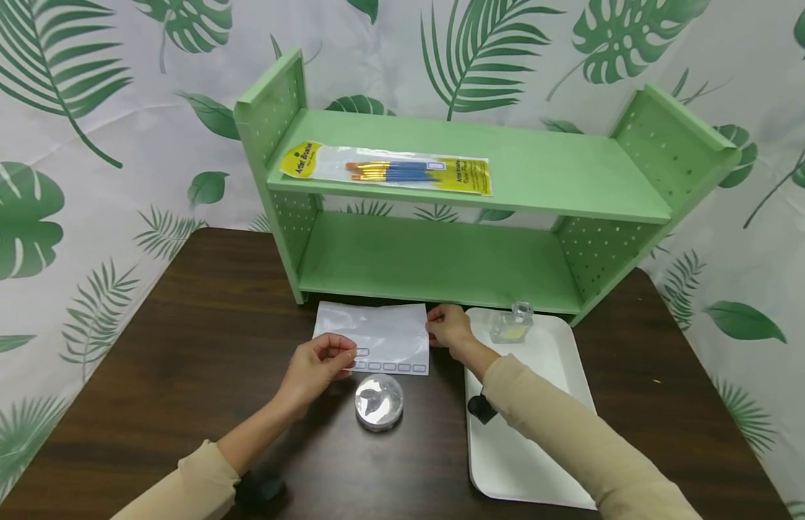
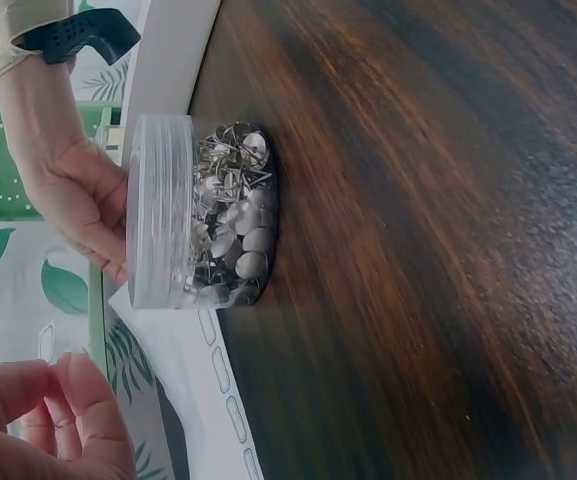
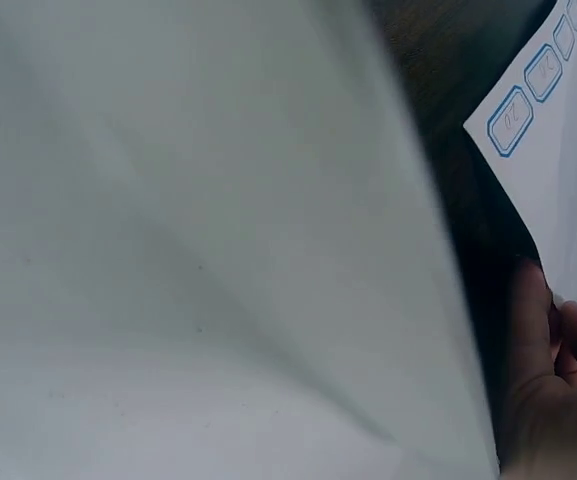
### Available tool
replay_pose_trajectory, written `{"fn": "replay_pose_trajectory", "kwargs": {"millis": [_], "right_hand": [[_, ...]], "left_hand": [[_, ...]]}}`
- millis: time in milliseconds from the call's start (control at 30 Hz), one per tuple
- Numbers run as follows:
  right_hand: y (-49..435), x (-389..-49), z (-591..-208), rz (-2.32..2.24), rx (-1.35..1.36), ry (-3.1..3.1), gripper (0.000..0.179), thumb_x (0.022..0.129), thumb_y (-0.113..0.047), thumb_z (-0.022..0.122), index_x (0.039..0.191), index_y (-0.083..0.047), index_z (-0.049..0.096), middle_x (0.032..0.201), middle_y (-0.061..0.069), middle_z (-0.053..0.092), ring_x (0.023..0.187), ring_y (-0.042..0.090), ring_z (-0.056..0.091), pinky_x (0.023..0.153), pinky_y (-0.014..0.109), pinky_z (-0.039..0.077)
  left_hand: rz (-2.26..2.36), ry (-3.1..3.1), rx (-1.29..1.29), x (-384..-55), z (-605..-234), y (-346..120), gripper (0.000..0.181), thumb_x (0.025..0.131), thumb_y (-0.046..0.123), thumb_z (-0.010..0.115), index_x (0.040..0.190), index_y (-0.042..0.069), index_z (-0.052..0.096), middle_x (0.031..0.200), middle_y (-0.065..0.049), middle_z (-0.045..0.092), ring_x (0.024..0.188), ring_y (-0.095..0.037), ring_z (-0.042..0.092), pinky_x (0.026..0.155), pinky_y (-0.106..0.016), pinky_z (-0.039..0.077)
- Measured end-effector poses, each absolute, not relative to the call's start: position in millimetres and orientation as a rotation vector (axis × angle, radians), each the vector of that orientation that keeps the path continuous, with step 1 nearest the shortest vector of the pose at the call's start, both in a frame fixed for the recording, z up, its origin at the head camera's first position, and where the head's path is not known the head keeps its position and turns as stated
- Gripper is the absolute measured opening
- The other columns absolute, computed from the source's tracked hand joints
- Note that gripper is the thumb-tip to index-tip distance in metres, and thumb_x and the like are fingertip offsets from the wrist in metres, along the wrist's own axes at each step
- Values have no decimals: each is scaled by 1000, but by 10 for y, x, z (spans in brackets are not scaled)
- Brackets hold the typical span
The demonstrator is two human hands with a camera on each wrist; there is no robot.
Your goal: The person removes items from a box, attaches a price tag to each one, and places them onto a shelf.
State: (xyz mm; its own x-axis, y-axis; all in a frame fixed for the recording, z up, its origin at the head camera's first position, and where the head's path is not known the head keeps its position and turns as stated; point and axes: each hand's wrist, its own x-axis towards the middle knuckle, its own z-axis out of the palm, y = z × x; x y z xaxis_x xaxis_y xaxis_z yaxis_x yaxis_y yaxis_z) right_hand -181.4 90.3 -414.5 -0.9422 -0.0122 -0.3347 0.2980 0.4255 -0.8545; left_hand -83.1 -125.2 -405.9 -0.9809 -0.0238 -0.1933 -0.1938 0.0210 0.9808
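A white label sheet [image 1: 389,328] with a row of blue-outlined labels along its near edge lies on the table before the shelf. My right hand [image 1: 449,327] pinches the sheet's right edge between thumb and fingers; handwritten numbers show on the labels in the right wrist view. My left hand [image 1: 321,365] is over the sheet's left side, thumb and forefinger pinched on a small outlined label [image 2: 46,341]. Just in front of the sheet stands a round clear jar [image 1: 379,401], filled with silver thumbtacks [image 2: 233,225].
A white tray [image 1: 532,462] at the right holds a square glass bottle [image 1: 511,325]. Behind stands a green two-tier shelf [image 1: 441,253]; a pack of artist brushes [image 1: 389,170] with a small label on it lies on the upper tier.
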Motion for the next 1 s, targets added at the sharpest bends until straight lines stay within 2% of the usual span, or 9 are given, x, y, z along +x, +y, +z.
{"fn": "replay_pose_trajectory", "kwargs": {"millis": [100,200,300,467,567,700,867,1000], "right_hand": [[922,-1788,-4145,-1495,233,2391,24,88,6,56,112,11,56,95,19,60,83,27,62,73,33,57],[957,-1744,-4115,-1418,154,2443,32,89,3,56,120,9,53,103,21,59,87,27,61,71,29,54],[1006,-1673,-4039,-1425,52,2485,34,91,1,55,123,8,52,101,17,58,86,26,58,69,27,52],[1037,-1401,-3827,-1644,-98,2444,23,91,3,54,114,7,57,96,16,58,89,29,59,79,40,55],[1014,-1145,-3729,-1717,-163,2460,17,87,5,59,105,6,60,91,16,61,79,20,59,73,32,56],[957,-814,-3699,-1756,-197,2490,13,84,5,64,97,4,63,85,11,63,72,11,56,63,20,52],[875,-568,-3806,-1758,-231,2539,14,82,2,68,95,-1,64,87,9,65,79,15,60,66,20,52],[834,-456,-3933,-1754,-259,2596,14,80,1,71,92,-3,64,89,10,64,79,16,61,63,20,52]], "left_hand": [[2097,2143,-227,-834,-4068,-1214,18,87,0,63,102,-9,59,78,-3,61,75,-15,63,68,-26,56],[2082,2142,-216,-834,-4075,-1189,18,87,1,63,101,-8,59,77,-3,62,74,-14,64,69,-27,57],[2062,2150,-196,-838,-4083,-1166,19,86,2,64,102,-7,60,77,-3,62,74,-13,64,69,-27,57],[2041,2185,-122,-816,-4073,-1117,20,85,2,65,102,-8,61,82,-12,64,71,-12,63,66,-24,56],[2039,2214,-37,-786,-4060,-1089,18,85,4,65,99,-6,63,83,-15,65,70,-15,64,64,-27,57],[2014,2228,65,-724,-4024,-1073,13,85,6,66,95,-2,65,82,-12,65,69,-17,64,62,-26,55],[1961,2227,118,-593,-4002,-1084,13,85,5,67,94,-3,64,82,-15,64,67,-16,61,60,-22,52],[1919,2255,186,-496,-4033,-1061,12,84,5,68,93,-2,64,82,-15,65,67,-15,61,59,-20,50]]}}
